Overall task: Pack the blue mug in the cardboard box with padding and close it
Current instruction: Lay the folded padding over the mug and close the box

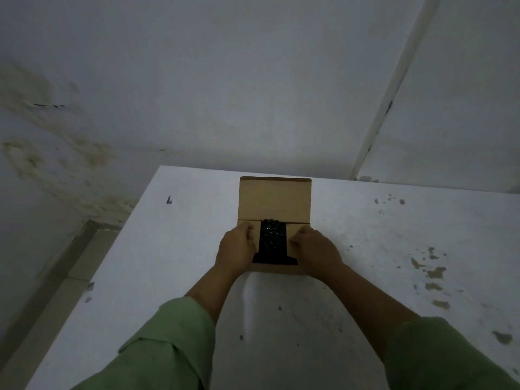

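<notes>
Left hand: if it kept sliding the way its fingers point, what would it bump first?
Probably the black padding showing in the gap of the box. The left hand points rightward across a side flap, towards the right hand beyond; depth is unclear.

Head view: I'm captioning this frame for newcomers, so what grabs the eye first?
The cardboard box at the white table's far edge, back flap raised. Black bubbly padding fills the gap between side flaps that the left hand and right hand press inward.
</notes>
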